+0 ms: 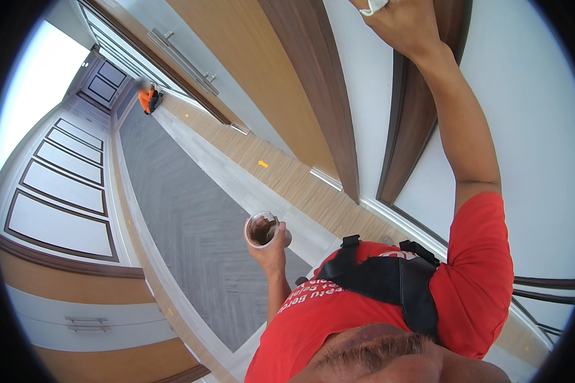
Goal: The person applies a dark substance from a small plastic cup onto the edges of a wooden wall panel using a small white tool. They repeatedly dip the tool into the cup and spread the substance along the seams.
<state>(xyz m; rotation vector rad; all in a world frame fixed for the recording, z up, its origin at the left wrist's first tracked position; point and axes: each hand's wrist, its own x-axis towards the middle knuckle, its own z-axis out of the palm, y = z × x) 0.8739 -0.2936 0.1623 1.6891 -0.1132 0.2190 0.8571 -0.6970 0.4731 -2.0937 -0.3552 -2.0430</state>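
A long corridor, bent by the fisheye view, runs off to the upper left over a grey herringbone floor [185, 198] bordered by pale strips and light wood-look planks. Low over that floor, near the person's body, is a clear cup [262, 230] with brown matter inside and along its wall. The left hand [272, 256] is clamped on it, thumb along the near side, the mouth of the cup facing up. The right arm is raised to the upper edge, where the right hand [406, 27] is closed on a white wad [374, 6], only part of which shows. That hand lies in front of dark brown moulding [410, 121] between white wall panels; whether it touches the wood, I cannot tell. The person wears a red T-shirt [476, 255] and a black harness [396, 281]. Further along the same wall are silver pull handles [184, 62], and a yellow arrow [262, 164] marks the planks. Far down the corridor, a co-worker in orange [147, 99] sits low beside the wall.
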